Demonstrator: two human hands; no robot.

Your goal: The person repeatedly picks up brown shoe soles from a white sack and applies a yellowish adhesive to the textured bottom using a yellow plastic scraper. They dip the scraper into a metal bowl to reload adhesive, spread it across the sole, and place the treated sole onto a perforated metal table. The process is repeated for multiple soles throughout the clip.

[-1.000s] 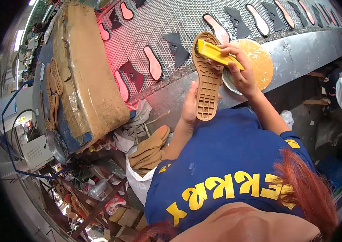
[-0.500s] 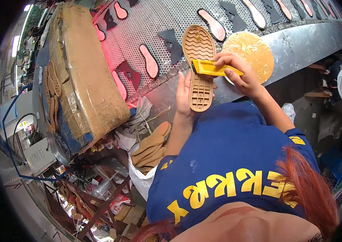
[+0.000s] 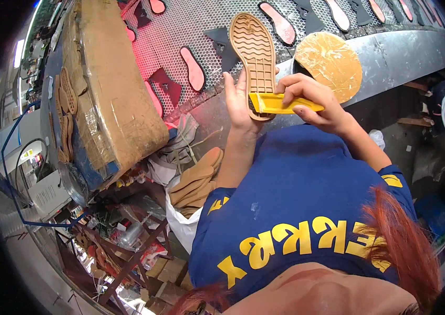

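A pale perforated metal mesh table stretches across the far side of the workshop, tinted red toward its left, with a smooth grey sheet-metal ledge along its near edge. Over the mesh lie slim pink insoles with black rims, alternating with dark, pointed flat pieces. To the left stands a battered brown cardboard box patched with clear tape, and beyond it several loose tan soles rest on a blue surface. Near the middle, above the person's navy-blue shirt with yellow lettering, a long tan outsole with wavy ridges at its broad end and a square grid toward its narrower end is held up, the broad end pointing away over the mesh. The left hand grips this outsole from behind and at its left side, its fingers partly hidden. The right hand pinches a flat yellow tool between its thumb and bent fingers, the tool lying across the outsole's near end. Just beyond the right hand is a round orange-yellow disc streaked with whitish smears. Below the left forearm, a white bag holds stacked tan sole-shaped pieces.
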